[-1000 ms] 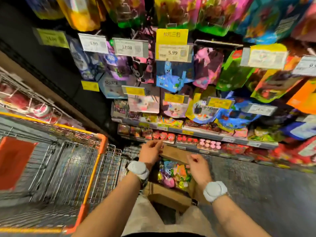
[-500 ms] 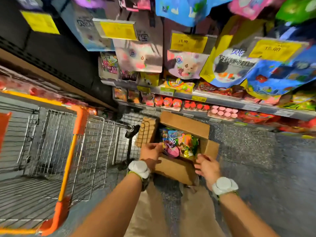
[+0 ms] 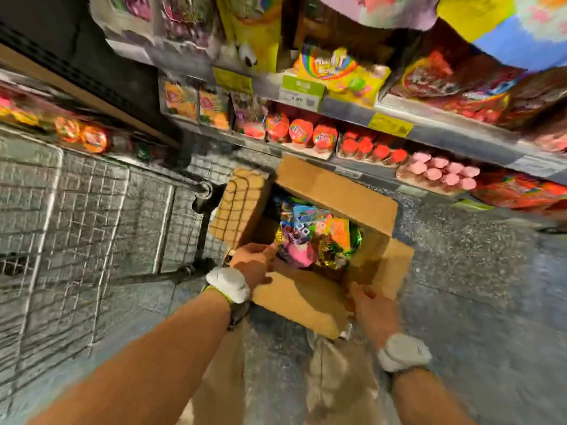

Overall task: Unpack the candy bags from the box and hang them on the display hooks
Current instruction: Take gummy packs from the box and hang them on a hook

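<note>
Shopping cart [image 3: 92, 216] at left. Left hand [image 3: 254, 262] grips the near-left rim of the open box [image 3: 334, 191] on the floor; candy bags [image 3: 316, 237] lie inside. Right hand [image 3: 368, 305] holds the near-right flap. Unpacking is starting; next, likely lift a bag out.

Matt brown cardboard box [image 3: 334, 191]; glossy foil candy bags [image 3: 319, 240]; speckled floor [image 3: 478, 271].

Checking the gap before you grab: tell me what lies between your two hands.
In the head view, the box's near flap spans the stretch from left hand to right hand; candy bags sit just beyond it.
</note>
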Tool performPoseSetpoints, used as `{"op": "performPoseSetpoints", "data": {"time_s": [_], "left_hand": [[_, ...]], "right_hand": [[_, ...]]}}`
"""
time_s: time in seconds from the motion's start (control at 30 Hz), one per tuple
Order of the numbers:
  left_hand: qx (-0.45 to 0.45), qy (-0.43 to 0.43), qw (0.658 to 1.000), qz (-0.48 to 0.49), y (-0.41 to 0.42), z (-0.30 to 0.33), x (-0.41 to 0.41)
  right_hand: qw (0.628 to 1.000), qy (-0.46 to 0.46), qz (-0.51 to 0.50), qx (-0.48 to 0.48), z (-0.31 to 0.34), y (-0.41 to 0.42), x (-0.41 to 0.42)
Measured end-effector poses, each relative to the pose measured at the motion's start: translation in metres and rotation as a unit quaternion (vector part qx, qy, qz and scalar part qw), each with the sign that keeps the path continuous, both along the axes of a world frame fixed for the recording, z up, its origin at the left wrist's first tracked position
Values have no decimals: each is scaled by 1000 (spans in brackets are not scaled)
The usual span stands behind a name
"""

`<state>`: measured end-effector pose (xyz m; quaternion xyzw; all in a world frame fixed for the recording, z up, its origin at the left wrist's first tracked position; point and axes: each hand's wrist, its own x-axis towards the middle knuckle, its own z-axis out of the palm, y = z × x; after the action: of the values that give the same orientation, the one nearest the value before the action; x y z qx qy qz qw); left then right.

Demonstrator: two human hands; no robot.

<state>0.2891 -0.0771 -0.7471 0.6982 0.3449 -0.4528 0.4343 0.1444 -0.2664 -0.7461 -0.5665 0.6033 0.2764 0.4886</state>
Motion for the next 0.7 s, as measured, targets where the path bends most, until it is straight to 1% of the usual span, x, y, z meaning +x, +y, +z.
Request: {"op": "performPoseSetpoints", "data": {"time_s": [0.07,0.13,0.2,0.33,0.47,0.53,0.6,0.7], "left_hand": [[5,-9,1000,1,-3,-29,1],[4,-22,1000,-5,-8,-43,5],[8,-38,999,0,-13,-74,3],[31,-13,999,9,-19,-119,7],[52,-14,999,1,-18,-172,11],[63,-12,998,-18,-17,-196,11],[34,-4,999,-5,-20,-215,10],[3,8,1000,-21,-23,-230,9]], "right_hand": [[1000,-13,18,-6,-27,2,-1],[999,-27,19,-13,-42,3,6],[999,-36,31,-9,-69,1,13],[998,-46,3,29,-107,-6,35],[996,-75,46,23,-144,-9,55],[993,-72,94,9,-165,-9,61],[985,-88,149,-10,-189,-10,66],[983,-84,163,-15,-214,-8,73]]}}
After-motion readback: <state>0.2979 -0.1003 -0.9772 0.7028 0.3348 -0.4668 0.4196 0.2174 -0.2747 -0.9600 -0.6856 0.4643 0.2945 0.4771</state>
